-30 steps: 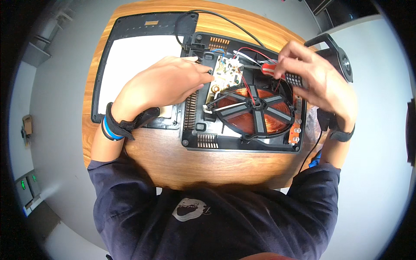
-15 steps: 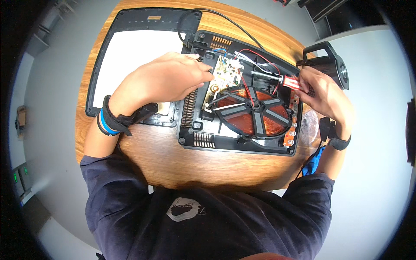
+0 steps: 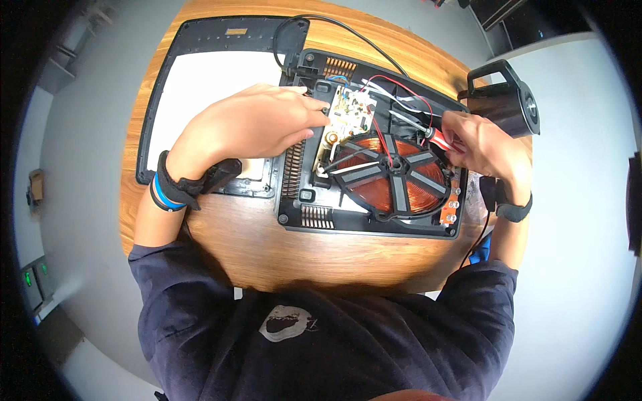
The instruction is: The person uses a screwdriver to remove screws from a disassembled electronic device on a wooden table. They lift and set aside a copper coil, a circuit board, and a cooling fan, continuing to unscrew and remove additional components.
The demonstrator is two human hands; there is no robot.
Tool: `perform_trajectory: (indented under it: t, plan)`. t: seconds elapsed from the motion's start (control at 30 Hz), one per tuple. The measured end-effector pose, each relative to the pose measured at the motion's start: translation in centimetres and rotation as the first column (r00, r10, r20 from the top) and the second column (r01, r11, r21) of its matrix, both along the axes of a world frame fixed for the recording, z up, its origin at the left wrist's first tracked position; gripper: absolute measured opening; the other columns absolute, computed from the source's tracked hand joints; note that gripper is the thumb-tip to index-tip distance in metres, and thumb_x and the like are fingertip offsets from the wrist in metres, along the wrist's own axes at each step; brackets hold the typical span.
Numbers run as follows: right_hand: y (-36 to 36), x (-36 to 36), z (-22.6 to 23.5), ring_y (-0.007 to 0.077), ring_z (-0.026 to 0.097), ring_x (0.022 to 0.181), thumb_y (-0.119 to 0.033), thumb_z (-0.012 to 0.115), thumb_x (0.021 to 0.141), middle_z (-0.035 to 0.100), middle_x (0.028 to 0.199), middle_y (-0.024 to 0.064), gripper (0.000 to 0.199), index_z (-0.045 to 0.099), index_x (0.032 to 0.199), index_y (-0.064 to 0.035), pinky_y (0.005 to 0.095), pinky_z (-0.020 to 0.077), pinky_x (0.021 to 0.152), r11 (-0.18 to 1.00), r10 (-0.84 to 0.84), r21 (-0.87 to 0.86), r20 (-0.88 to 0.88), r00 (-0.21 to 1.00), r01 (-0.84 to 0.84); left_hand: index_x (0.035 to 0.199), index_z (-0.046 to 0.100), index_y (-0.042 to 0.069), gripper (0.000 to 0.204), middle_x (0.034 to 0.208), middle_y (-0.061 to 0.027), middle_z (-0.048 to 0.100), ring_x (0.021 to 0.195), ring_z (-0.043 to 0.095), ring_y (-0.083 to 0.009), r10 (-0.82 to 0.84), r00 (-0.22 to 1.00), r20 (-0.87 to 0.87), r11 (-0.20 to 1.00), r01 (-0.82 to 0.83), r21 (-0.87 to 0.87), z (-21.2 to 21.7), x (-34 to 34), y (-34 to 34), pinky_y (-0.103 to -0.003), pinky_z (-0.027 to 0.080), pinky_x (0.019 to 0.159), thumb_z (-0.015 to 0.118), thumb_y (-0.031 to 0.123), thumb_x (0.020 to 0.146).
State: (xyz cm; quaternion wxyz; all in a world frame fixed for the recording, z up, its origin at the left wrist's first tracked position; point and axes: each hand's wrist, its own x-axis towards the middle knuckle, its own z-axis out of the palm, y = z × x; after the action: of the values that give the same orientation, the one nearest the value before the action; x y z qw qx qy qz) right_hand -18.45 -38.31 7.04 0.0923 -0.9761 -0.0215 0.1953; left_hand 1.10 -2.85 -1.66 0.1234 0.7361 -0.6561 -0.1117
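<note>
Screwdriver with red-and-white handle (image 3: pixel 436 138) clasped in curled right hand (image 3: pixel 485 144), metal shaft (image 3: pixel 409 121) over open black plastic housing (image 3: pixel 354 224) beyond round copper coil (image 3: pixel 420 192); left hand (image 3: pixel 264 120) loosely spread at cream circuit board (image 3: pixel 346 121)

Wood-grain table (image 3: pixel 267 244), brightly lit; grey floor (image 3: pixel 90 200) at left; green lights (image 3: pixel 28 279) at lower left.

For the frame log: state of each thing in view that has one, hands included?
Base: open, interior exposed
Cover: off, lying left of base
Coil: uncovered, seated in base
Circuit board: uncovered
Orange board: uncovered
Cord: loosely curved
Right hand: closed on screwdriver
Screwdriver: held, shaft over base; tip contact unclear
Left hand: fingers extended by circuit board, contact unclear
Black jug: not held
</note>
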Motion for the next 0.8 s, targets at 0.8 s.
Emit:
perform_trajectory:
  t: [0.8]
  plan:
    - [0.0, -10.1, -1.2, 0.0426, 0.072, 0.122, -0.013, 0.075, 0.104, 0.072, 0.128, 0.0162, 0.037, 0.07, 0.14, -0.0086, 0.0515, 0.0604, 0.099, 0.984, -0.137, 0.151, 0.315, 0.939, 0.092, 0.117, 0.085, 0.002, 0.026, 0.116, -0.0161, 0.081, 0.112, 0.079, -0.0372, -0.165, 0.974, 0.152, 0.986, 0.164, 0.019, 1.2, 0.7, -13.8, -0.046, 0.064, 0.095, 0.07, 0.01, 0.097]
